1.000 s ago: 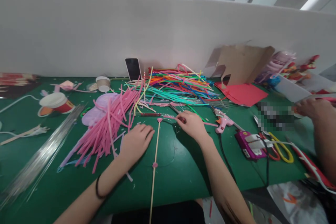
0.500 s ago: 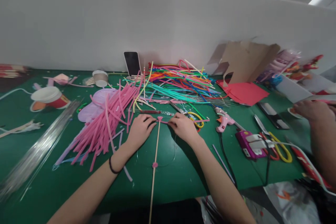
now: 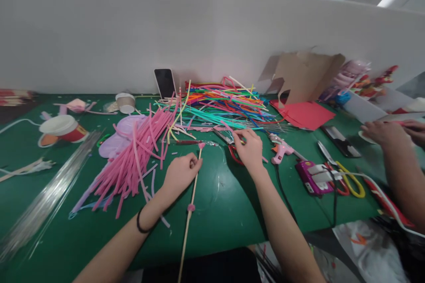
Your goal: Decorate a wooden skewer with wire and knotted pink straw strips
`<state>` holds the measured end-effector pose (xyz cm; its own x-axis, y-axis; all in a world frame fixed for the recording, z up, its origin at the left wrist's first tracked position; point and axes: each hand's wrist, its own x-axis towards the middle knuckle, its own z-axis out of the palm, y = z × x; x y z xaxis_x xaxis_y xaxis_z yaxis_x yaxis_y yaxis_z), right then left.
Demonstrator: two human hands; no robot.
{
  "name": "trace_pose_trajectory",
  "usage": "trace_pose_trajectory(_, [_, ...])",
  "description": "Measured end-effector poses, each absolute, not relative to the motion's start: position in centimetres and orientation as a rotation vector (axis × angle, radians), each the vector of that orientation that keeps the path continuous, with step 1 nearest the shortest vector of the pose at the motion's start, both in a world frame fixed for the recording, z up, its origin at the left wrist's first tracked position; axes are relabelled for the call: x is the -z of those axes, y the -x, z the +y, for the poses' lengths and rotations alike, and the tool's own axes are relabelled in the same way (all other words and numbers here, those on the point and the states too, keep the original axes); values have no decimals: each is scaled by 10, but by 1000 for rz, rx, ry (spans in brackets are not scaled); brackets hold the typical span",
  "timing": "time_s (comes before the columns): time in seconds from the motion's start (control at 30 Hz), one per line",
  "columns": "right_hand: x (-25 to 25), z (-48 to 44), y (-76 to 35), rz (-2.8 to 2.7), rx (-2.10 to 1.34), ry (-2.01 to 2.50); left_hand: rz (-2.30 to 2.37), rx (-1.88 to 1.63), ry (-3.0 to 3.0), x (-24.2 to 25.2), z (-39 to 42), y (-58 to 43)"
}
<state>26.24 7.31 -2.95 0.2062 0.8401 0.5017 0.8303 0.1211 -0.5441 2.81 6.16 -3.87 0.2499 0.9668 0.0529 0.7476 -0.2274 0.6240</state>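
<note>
My left hand (image 3: 182,169) is closed on a thin wooden stick (image 3: 187,225) just below its top end. A small pink piece (image 3: 201,145) tops the stick, and a pink ball (image 3: 191,208) sits partway down it. Further right, my right hand (image 3: 248,148) is closed at the fingertips on a pink strip (image 3: 228,127), over the scissors (image 3: 223,136) with red and yellow handles. A heap of pink fuzzy strips (image 3: 133,168) lies left of my left hand.
Multicoloured strips (image 3: 229,106) are piled at the back beside a phone (image 3: 165,83). To the right are a pink glue gun (image 3: 281,148), a purple box (image 3: 307,178), scissors (image 3: 352,179) and another person's hands (image 3: 381,135). A paper cup (image 3: 63,128) stands left.
My hands have moved apart: the left came down onto the stick, the right moved right and up over the scissors. The pink strip at the stick's top is no longer between them.
</note>
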Motion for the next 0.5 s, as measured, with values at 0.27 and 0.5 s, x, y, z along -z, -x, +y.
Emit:
trace_pose_trajectory(0.27, [28, 74, -263, -1413, -46, 1580, 1151, -1010, -1330, 22, 61, -27])
trace_pose_trajectory(0.5, [38, 77, -262, -1568, -7, 1529, 1209, -806, -1596, 51, 69, -27])
